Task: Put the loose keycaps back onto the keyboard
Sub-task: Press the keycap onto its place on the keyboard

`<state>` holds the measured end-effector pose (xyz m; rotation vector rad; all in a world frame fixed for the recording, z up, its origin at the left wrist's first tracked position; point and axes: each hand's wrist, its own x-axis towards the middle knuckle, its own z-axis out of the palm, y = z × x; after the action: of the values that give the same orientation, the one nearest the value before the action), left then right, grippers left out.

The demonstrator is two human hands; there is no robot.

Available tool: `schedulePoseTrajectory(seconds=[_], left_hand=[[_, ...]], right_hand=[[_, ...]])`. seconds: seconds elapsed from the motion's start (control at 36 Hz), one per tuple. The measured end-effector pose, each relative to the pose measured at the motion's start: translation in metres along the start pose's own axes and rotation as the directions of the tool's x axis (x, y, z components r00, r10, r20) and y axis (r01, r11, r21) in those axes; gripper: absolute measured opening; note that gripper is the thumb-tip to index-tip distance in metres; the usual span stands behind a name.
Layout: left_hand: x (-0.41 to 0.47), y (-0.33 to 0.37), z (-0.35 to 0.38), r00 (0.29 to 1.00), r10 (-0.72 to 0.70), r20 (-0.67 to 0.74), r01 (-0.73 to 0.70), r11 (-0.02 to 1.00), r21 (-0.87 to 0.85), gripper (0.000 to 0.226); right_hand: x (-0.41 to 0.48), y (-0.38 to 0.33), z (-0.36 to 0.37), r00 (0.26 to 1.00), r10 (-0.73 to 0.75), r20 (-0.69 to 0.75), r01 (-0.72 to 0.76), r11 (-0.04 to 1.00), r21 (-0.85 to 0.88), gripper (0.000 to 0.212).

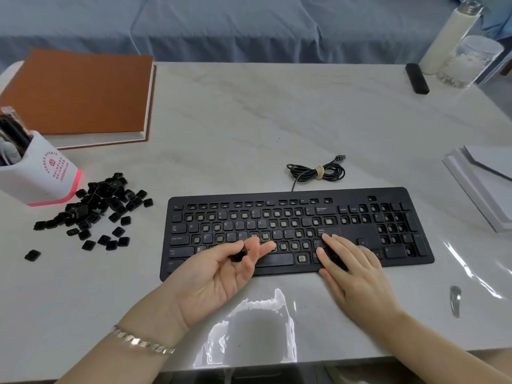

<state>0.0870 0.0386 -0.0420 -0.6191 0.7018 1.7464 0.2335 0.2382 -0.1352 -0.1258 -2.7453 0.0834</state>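
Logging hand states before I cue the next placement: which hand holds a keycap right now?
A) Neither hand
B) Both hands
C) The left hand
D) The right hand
C: the left hand, palm up, pinches a black keycap between thumb and fingers, while the right hand lies flat with straight fingers on the keyboard.
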Motion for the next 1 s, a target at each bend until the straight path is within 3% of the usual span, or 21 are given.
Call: schedulePoseTrajectory(seconds=[0.14,0.25,0.33,0.42,0.56,0.75,1.0], left_hand=[[-0.002,-0.003,0.007,0.998,0.054,-0.016,-0.053,0.997,0.057,0.033],[-0.003,-0.001,0.006,0.998,0.056,-0.009,-0.055,0.995,0.081,0.022],[-0.004,0.002,0.003,0.998,0.067,0.019,-0.069,0.99,0.122,0.022],[-0.004,0.004,-0.001,0.994,0.102,0.032,-0.106,0.977,0.187,0.026],[-0.008,0.006,-0.005,0.989,0.14,0.043,-0.146,0.954,0.263,0.028],[-0.011,0.006,-0.01,0.988,0.113,0.109,-0.146,0.918,0.368,0.041],[-0.014,0.005,-0.008,0.983,0.091,0.157,-0.153,0.883,0.443,0.048]], right_hand=[[0.008,-0.007,-0.007,0.998,0.057,0.021,-0.057,0.998,0.026,0.047],[0.021,-0.017,-0.012,0.97,0.24,0.034,-0.242,0.955,0.172,0.035],[0.037,-0.032,-0.019,0.907,0.412,0.089,-0.412,0.821,0.395,0.017],[0.054,-0.049,-0.032,0.862,0.487,0.139,-0.468,0.662,0.586,0.019],[0.076,-0.078,-0.053,0.913,0.396,0.095,-0.314,0.536,0.784,0.029],[0.092,-0.098,-0.055,0.958,0.187,0.218,-0.287,0.585,0.759,0.033],[0.095,-0.098,-0.055,0.937,0.222,0.269,-0.348,0.56,0.752,0.029]])
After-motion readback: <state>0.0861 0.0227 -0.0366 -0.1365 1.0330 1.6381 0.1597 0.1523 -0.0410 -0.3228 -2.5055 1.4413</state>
